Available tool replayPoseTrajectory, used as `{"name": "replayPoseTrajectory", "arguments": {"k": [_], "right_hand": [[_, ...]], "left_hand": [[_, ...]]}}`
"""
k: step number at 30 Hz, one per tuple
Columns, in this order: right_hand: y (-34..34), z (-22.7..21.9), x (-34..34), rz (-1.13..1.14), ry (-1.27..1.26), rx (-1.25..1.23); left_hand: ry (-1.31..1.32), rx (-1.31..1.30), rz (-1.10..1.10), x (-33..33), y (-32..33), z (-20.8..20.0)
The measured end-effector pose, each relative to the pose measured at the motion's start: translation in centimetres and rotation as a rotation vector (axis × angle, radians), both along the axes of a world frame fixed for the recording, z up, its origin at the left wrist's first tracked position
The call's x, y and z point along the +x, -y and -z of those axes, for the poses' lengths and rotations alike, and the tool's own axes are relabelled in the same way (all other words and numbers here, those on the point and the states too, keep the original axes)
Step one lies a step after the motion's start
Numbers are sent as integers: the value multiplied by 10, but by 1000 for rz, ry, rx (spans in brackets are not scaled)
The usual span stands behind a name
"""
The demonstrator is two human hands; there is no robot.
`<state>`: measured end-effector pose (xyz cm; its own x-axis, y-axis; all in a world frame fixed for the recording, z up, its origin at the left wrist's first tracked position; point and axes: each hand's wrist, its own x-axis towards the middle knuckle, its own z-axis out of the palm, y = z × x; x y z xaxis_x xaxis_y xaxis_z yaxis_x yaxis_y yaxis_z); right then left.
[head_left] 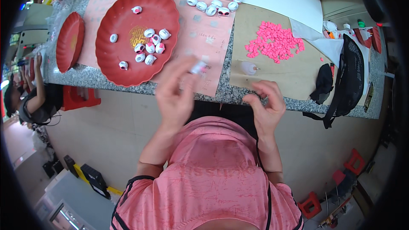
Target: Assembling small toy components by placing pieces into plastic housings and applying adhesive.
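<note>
My left hand (pixel 177 91) is raised at the counter edge, blurred, with a small white and pink piece (pixel 198 67) pinched at its fingertips. My right hand (pixel 266 102) hovers beside it with fingers curled and nothing visible in them. A large red scalloped plate (pixel 123 59) to the upper left holds several white and pink ring-shaped pieces (pixel 150 44). A pile of small pink parts (pixel 275 40) lies on brown card above my right hand. More white rings (pixel 211 6) sit in a row further back.
A second red plate (pixel 69 41) sits at the far left of the granite counter (pixel 106 81). A small clear bottle (pixel 249 67) lies near the counter edge. A black bag (pixel 349 81) hangs at the right. Another person (pixel 30 98) sits at far left. Red stools stand on the floor.
</note>
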<state>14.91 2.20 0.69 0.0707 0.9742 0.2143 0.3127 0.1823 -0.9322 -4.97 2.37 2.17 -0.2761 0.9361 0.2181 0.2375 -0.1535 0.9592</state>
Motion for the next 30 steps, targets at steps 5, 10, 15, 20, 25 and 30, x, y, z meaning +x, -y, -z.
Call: {"name": "replayPoseTrajectory", "arguments": {"k": [5, 10, 15, 20, 25, 30], "right_hand": [[-15, 11, 3, 123, 77, -70], [-25, 17, -4, 74, 105, 3], [-24, 25, 2, 4, 103, 42], [-10, 14, 9, -10, -318, -63], [5, -13, 16, -13, -315, -155], [9, -15, 31, -118, -91, 7]], "left_hand": [[-385, 166, -195, -13, -37, -14], [-635, 169, 41, 24, -100, 9], [-803, 80, 139, 39, -130, 25], [-206, -169, 326, 33, -96, 22], [973, -477, 502, 23, -34, 20], [1182, -532, 423, 19, -9, 20]]}}
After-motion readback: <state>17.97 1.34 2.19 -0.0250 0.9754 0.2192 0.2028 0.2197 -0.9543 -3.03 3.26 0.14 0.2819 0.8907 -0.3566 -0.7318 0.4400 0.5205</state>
